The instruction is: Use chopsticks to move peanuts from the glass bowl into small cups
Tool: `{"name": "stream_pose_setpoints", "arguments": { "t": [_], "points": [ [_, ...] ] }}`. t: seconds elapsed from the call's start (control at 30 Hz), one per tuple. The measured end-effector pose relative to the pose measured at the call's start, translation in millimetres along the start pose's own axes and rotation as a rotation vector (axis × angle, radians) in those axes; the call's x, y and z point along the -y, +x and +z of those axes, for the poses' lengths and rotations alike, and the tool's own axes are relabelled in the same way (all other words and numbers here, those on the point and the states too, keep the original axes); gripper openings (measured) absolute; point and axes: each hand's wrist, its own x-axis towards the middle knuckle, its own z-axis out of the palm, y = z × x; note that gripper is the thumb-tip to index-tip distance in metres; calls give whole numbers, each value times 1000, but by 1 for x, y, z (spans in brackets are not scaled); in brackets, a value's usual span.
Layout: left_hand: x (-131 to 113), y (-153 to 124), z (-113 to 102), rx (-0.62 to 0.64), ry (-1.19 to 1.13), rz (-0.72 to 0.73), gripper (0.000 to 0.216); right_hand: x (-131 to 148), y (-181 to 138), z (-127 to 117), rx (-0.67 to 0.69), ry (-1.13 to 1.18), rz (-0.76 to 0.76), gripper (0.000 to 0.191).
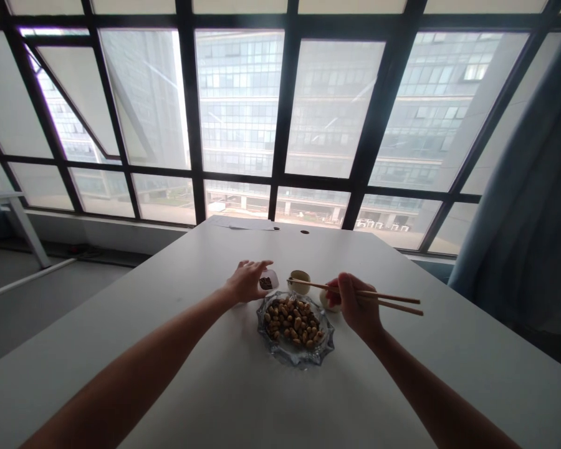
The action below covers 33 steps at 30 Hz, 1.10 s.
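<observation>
A clear glass dish full of peanuts sits on the white table in front of me. My right hand is closed on a pair of wooden chopsticks; their tips point left over a small beige cup behind the dish. My left hand rests on the table at a small white dish with dark bits in it, fingers curled round its left side. A white rounded object lies partly hidden behind my right hand.
The white table runs to a far edge with two small dark holes near it. Large dark-framed windows stand beyond. A blue curtain hangs at the right. Another white table's leg shows at the left.
</observation>
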Motion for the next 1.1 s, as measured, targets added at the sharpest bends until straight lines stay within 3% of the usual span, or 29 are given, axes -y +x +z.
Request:
{"name": "stream_pose_setpoints", "arguments": {
  "t": [0.17, 0.3, 0.4, 0.5, 0.63, 0.73, 0.97, 1.1],
  "points": [
    [-4, -4, -3, -63, 17, 50, 75, -4, 12, 38, 197, -106, -134, 51],
    [-4, -6, -4, -70, 13, 52, 75, -5, 24, 54, 230, -153, -121, 52],
    [-1, -8, -2, -67, 13, 35, 74, -2, 26, 45, 206, -133, -90, 52],
    [2, -8, 0, -48, 24, 5, 72, 5, 24, 21, 179, -53, 61, 56],
    [2, -3, 2, -17, 40, -60, 70, 16, 18, -11, 435, -104, 334, 63],
    [1, 1, 3, 10, 59, -95, 68, 14, 11, -18, 580, -127, 422, 60],
    [19, -20, -1, -119, 80, -87, 55, -9, 4, -9, 203, 9, 328, 58],
    [39, -49, 0, -236, 29, -121, 51, -7, 7, -17, 156, -7, 266, 57]
  ]
}}
